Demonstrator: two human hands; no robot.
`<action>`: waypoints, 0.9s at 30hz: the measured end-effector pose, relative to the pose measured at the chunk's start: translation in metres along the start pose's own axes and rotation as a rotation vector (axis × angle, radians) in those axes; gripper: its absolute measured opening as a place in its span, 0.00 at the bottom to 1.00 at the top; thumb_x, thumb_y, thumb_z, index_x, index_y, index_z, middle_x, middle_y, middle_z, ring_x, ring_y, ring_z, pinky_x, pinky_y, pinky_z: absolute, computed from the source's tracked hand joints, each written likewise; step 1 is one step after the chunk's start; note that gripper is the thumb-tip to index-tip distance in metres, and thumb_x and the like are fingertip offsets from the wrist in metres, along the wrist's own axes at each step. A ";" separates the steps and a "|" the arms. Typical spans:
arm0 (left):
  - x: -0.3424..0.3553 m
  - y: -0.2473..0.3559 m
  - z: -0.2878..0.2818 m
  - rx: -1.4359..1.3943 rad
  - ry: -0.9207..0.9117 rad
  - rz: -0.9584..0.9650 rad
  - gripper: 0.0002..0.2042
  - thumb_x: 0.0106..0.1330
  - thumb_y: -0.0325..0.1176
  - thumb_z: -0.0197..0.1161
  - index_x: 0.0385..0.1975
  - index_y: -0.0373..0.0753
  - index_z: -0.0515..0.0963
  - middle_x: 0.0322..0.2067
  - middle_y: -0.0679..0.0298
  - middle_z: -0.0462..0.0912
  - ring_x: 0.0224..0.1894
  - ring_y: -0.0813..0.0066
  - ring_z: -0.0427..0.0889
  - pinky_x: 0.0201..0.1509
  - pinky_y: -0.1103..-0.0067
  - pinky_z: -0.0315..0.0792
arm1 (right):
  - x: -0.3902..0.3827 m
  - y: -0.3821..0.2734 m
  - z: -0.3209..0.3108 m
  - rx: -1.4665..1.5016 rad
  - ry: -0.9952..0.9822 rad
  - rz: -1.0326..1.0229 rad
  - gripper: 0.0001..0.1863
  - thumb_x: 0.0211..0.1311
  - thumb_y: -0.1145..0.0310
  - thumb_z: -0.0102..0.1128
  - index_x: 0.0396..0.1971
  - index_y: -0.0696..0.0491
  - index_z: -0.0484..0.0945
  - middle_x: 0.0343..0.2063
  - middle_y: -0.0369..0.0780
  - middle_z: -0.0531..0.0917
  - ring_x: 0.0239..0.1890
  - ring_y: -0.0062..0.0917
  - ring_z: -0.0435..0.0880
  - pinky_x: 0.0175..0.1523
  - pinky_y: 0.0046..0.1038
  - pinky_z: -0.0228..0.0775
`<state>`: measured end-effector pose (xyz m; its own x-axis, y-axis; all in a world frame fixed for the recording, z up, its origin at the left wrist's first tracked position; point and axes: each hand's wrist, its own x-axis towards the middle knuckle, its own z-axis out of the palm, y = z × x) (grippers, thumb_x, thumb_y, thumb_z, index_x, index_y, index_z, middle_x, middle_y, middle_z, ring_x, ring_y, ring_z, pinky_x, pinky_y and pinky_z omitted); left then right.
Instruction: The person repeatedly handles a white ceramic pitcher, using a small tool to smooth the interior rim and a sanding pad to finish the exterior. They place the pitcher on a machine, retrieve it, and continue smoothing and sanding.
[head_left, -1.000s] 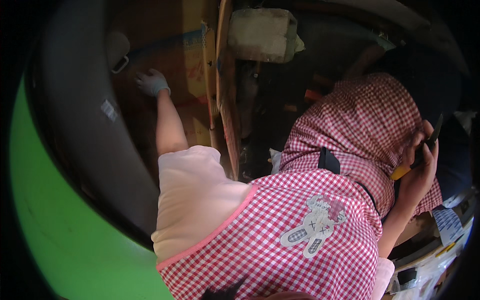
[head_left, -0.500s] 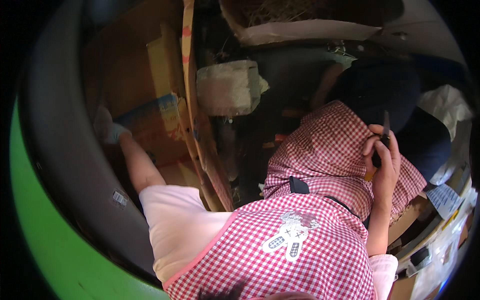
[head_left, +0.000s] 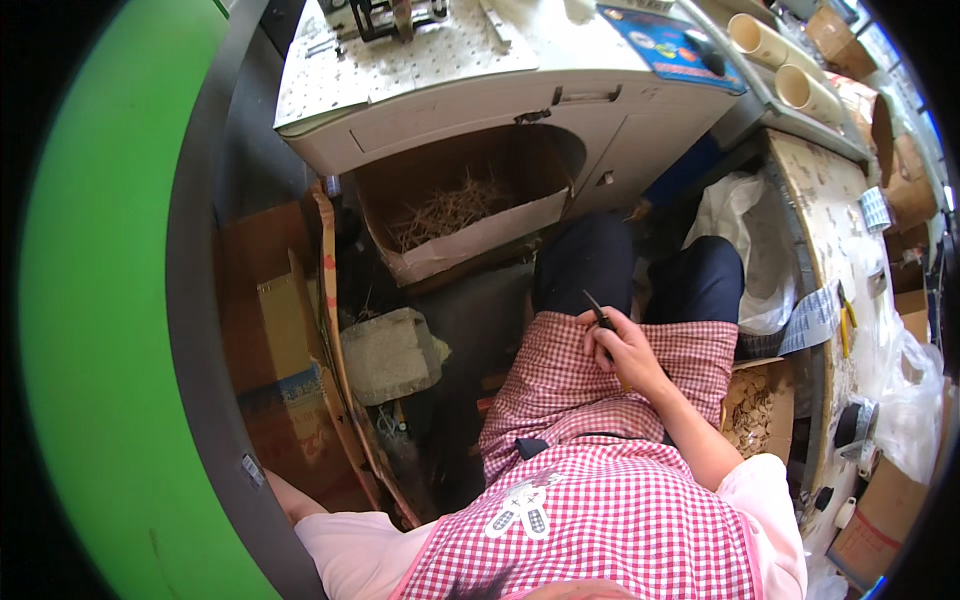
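My right hand (head_left: 628, 350) is closed around a small dark-handled tool (head_left: 594, 302) with a narrow pointed metal tip. The tip sticks out past the fingers, toward my knees; the exact kind of tool does not show. This hand rests over my lap, above the red checked apron (head_left: 590, 395). Of my left arm, only a bit of bare forearm (head_left: 290, 497) shows at the lower left. It passes behind the dark edge of a green panel (head_left: 110, 330), which hides the left hand.
Ahead stands a white worktable (head_left: 640, 125); the cardboard box (head_left: 500, 233) in its opening holds thin scraps. At left are a large cardboard box (head_left: 265, 340) and a pale block (head_left: 385, 358). A cluttered bench (head_left: 815, 200) runs along the right, beside a white plastic bag (head_left: 765, 290).
The view has swung, bringing the worktable and right-hand bench into sight. My left hand, earlier visible in a pale glove by the large cardboard box, is now hidden. The right hand keeps the tool.
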<state>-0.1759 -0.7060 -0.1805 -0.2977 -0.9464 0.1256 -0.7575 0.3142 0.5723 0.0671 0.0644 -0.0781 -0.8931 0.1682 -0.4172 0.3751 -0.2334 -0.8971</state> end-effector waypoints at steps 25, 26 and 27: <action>-0.581 0.116 -0.219 -0.096 -1.808 1.751 0.13 0.68 0.34 0.66 0.49 0.40 0.86 0.44 0.54 0.88 0.43 0.59 0.89 0.50 0.71 0.81 | -0.038 -0.065 -0.115 0.512 0.353 -0.209 0.28 0.79 0.48 0.50 0.62 0.56 0.76 0.47 0.40 0.87 0.46 0.24 0.87 0.52 0.28 0.81; -0.571 0.129 -0.223 -0.082 -1.757 1.575 0.12 0.68 0.32 0.66 0.49 0.39 0.86 0.44 0.54 0.89 0.41 0.62 0.89 0.49 0.71 0.82 | -0.042 -0.067 -0.117 0.406 0.337 -0.286 0.26 0.79 0.50 0.52 0.60 0.58 0.76 0.44 0.41 0.87 0.42 0.24 0.88 0.48 0.26 0.81; -0.567 0.144 -0.224 -0.144 -1.677 1.357 0.12 0.68 0.29 0.66 0.49 0.37 0.86 0.43 0.55 0.90 0.40 0.65 0.90 0.48 0.73 0.82 | -0.050 -0.068 -0.116 0.261 0.283 -0.303 0.25 0.79 0.52 0.53 0.59 0.58 0.77 0.42 0.41 0.88 0.40 0.23 0.88 0.46 0.24 0.81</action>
<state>0.0142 -0.1407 0.0118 -0.6285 0.7531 -0.1942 0.3161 0.4755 0.8209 0.1151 0.1832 -0.0130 -0.8366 0.5106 -0.1985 0.0018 -0.3598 -0.9330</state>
